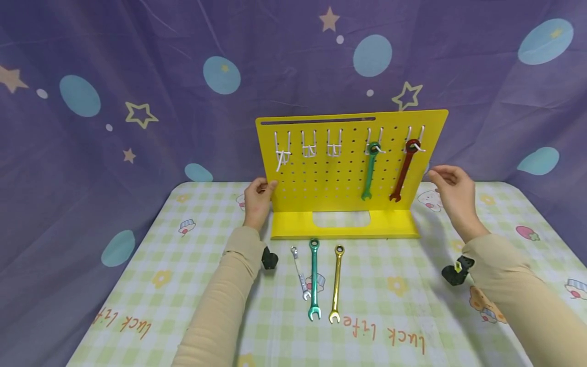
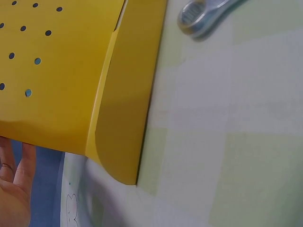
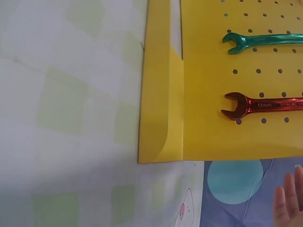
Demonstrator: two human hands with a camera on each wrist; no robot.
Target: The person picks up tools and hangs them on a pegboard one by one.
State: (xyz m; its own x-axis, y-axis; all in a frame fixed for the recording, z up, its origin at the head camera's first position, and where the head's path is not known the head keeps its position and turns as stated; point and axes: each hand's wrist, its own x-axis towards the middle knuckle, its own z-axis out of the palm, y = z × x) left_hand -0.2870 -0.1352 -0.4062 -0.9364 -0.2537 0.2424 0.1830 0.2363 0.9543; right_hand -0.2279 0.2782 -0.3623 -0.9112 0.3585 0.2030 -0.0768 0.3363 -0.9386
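1. Yellow pegboard [image 1: 321, 204]: upright on the worktop [image 1: 165, 300], its slotted base reaching out toward the wearer. Places below are relative to the board.
2. Left hand [image 1: 258, 201]: at the board's left edge, low. Holds the edge, thumb toward the front, fingers passing behind; the left wrist view shows those fingers cut off by the board.
3. Right hand [image 1: 456, 196]: just off the board's right edge. Fingers loose and slightly bent, nothing held; the right wrist view shows a gap to the board.
4. White hooks [image 1: 283, 153]: five in a row across the board's upper part.
5. Green wrench [image 1: 371, 171]: on the fourth hook from the board's left, ring end up, open end down. Marked 12mm.
6. Red wrench [image 1: 404, 169]: on the fifth hook, nearest the board's right edge, same way up but leaning more. Marked 13mm.
7. Silver wrench [image 1: 300, 272]: flat in front of the board, left of its middle, the smallest one.
8. Teal wrench [image 1: 314, 280]: just right of silver, ring end close to the board's base; can't tell if touching.
9. Gold wrench [image 1: 337, 283]: in front of the board's middle, right of teal, apart from it.
10. Purple curtain [image 1: 293, 61]: behind the board.
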